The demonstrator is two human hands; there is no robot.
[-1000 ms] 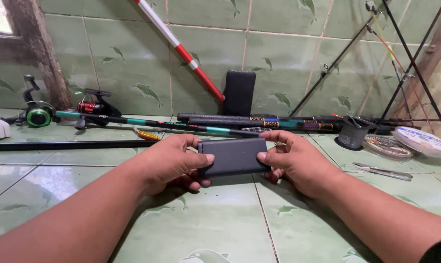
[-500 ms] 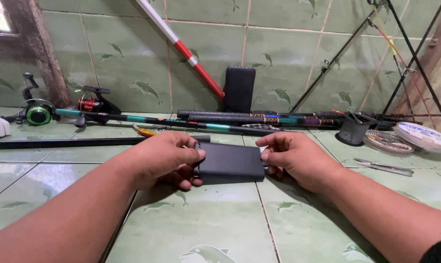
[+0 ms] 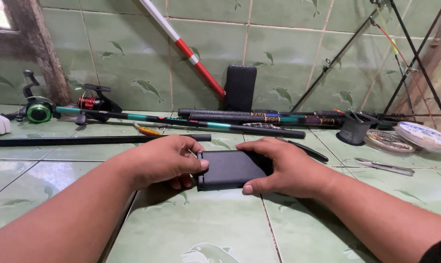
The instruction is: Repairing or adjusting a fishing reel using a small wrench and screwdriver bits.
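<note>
Black rectangular case (image 3: 232, 169) rests on the green tiled worktop (image 3: 206, 229), gripped at its ends by left hand (image 3: 164, 160) and right hand (image 3: 286, 168); fishing rods (image 3: 181, 122) lie just behind.

Both hands, left hand (image 3: 164, 160) and right hand (image 3: 288, 168), grip a flat black case (image 3: 230, 169) by its ends on the green tiled floor (image 3: 206, 229) (fishing rods (image 3: 181, 122) lie just behind).

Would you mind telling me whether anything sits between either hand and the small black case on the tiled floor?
Nothing visible does: the left hand and right hand both already grip the black case at its two ends.
</note>
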